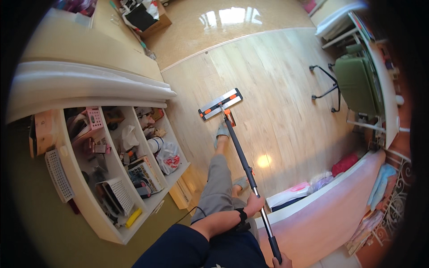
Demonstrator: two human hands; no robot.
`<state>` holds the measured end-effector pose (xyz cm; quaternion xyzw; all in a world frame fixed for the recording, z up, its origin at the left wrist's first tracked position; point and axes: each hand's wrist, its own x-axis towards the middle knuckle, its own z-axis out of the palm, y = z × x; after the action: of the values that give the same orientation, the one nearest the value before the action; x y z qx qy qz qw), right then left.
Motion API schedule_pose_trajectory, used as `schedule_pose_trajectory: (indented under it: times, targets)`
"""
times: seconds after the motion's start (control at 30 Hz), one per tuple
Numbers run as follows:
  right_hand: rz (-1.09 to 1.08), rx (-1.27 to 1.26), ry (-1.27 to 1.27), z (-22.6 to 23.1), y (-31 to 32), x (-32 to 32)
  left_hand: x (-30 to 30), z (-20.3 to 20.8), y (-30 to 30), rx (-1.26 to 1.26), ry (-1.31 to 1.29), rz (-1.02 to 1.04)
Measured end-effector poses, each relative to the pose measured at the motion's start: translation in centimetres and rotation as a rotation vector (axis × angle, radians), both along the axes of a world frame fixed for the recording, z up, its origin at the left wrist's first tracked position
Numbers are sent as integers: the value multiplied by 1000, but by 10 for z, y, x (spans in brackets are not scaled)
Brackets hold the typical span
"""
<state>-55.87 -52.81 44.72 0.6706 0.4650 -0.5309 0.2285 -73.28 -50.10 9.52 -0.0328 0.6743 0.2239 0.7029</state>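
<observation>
A flat mop runs diagonally through the view. Its rectangular silver, black and orange head (220,104) lies on the wooden floor ahead of my feet. From the head, the black and silver mop handle (241,154) slopes down toward my body. My left hand (254,205), with a black band at the wrist, is wrapped round the silver part of the handle. Lower down, my right hand (282,261) grips the black end of the handle and is partly cut off by the lower edge. My slippered foot (222,130) is just behind the mop head.
A white shelf unit (114,228) full of boxes and baskets stands on the left, beside a white curtain (89,85). At right are a green wheeled chair (356,82) and a desk. A bed with a pink cover (308,232) lies near right. A floor strip (237,41) crosses farther ahead.
</observation>
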Motion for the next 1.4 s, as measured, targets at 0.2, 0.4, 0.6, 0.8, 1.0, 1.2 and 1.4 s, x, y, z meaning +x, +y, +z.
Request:
schedule_pose_trajectory:
  times: [0.2,0.4,0.6,0.8,1.0,1.2,1.4]
  targets:
    - [166,-22,-13,-67,93,-92,-108,-61,87,-2,189,150]
    - [175,-21,154,-167,172,-248,-326,-120,194,131,404,7]
    - [192,-32,149,-169,150,-234,-304,-98,176,195,324,238]
    - [237,-150,-24,-59,83,-91,-132,-23,57,-30,123,161]
    - [-17,-231,57,-35,69,-65,-103,-5,36,-79,122,32]
    - [-7,-204,147,-153,141,-210,-280,-133,134,12,528,56]
    - [153,-28,274,-203,160,-346,-442,-130,196,83,280,265]
